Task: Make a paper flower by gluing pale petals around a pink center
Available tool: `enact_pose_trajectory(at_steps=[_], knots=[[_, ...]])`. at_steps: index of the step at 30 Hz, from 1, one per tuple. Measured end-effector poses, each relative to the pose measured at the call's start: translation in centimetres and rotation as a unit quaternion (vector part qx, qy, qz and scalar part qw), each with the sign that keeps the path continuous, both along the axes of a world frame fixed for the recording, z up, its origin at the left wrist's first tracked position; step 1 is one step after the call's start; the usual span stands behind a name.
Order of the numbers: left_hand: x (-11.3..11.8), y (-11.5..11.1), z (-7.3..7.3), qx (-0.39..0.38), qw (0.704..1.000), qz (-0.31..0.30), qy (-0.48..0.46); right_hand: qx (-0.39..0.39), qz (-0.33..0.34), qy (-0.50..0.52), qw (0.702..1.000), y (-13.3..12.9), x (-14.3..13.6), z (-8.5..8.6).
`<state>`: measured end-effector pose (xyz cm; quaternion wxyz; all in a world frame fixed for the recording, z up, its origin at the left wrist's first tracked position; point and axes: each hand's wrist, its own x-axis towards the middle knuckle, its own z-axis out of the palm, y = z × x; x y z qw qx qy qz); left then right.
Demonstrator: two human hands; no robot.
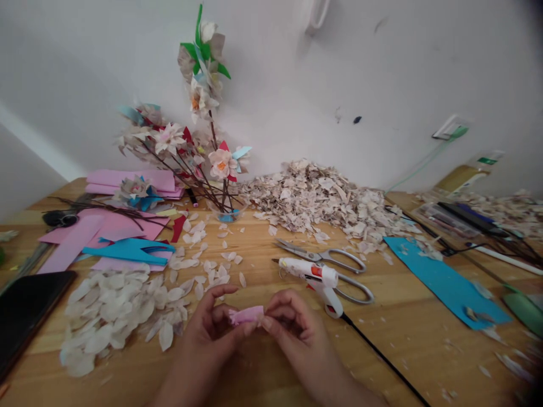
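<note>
A small pink paper strip [246, 315], fringed at its left end, is held between both hands near the table's front. My left hand [216, 325] pinches it from below with the thumb, its index finger raised and curved above. At the strip's right end, my right hand [292, 325] closes thumb and fingertips on it. Just beyond my right hand lie a white glue gun [307, 271] and metal scissors [322, 257]. Loose pale petals [114, 316] are heaped left of my left hand.
Flowers on twigs [203, 141] stand by the wall beside a large petal pile [322, 198]. Pink sheets [131, 180], blue pieces [131, 250] and a dark phone [31, 311] lie left. Blue paper [445, 282] lies right. The glue gun's black cable [382, 356] runs toward the front edge.
</note>
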<state>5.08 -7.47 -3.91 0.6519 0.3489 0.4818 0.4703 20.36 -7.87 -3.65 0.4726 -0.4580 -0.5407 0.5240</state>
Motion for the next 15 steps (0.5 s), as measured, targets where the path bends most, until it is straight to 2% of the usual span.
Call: enact_pose_trajectory(at_steps=[7,15], knots=[[0.2,0.05,0.78,-0.022,1.0,-0.003,0.001,0.02,0.006,-0.038,0.999,-0.06,0.06,0.13],[0.02,-0.1,0.27,0.005,1.0,-0.021,-0.01,0.028,-0.005,-0.055,0.998,0.0,-0.1,0.46]])
